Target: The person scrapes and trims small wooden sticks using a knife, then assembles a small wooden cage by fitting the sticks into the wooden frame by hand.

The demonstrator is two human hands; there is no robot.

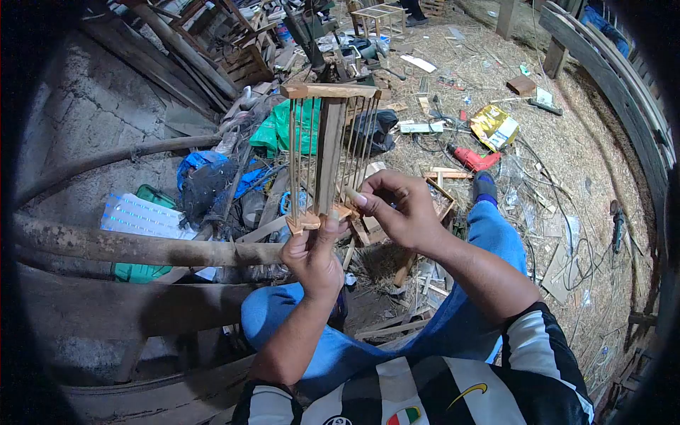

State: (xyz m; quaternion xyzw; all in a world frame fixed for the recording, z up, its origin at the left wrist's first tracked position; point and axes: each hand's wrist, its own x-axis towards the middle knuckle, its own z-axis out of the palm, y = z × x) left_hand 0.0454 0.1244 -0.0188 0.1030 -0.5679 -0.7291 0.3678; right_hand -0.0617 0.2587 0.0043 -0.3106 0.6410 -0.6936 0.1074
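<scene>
- Head view: left hand [312,255] clamps the lower bar of an upright slatted wooden frame [327,152], steadying it at 12 o'clock.
- Right hand [400,212], at 3 o'clock, pinches a thin stick [351,195] against the frame's base for alignment.

The left hand [312,251] covers the bottom bar of the wooden frame [328,152], so how the thin rods join there cannot be told. The right hand [397,209] pinches a small pale piece at the frame's lower edge; most of that piece is hidden by the fingers. The frame itself hides part of the green bag [283,131] behind it. The far stool [379,15] is cut off by the top edge, as is a person's foot beside it. The junk pile [234,177] is too cluttered and small to sort out. The picture's corners are black.
</scene>
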